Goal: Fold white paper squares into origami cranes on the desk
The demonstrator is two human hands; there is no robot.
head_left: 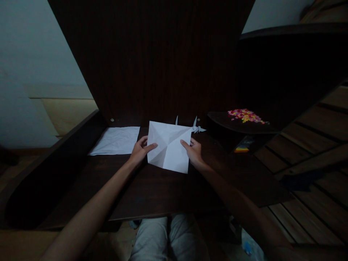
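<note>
A white square sheet of paper (pixel 175 152) with several crossing creases is held up above the dark desk. My left hand (pixel 141 149) grips its left edge, thumb on the front and fingers behind. On the right edge, my right hand (pixel 194 150) pinches the sheet the same way. Just behind the sheet, folded paper pieces (pixel 198 129) with pointed tips stand near the back panel, partly hidden by the sheet. To the left of my left hand lies a stack of white paper (pixel 116 140).
A dark wooden desk (pixel 163 195) has a raised side board (pixel 51 170) on its left and a tall back panel (pixel 152 65). Small pink and yellow pieces (pixel 247 116) lie on a shelf at the right. Wooden slats (pixel 307 145) stand beyond it.
</note>
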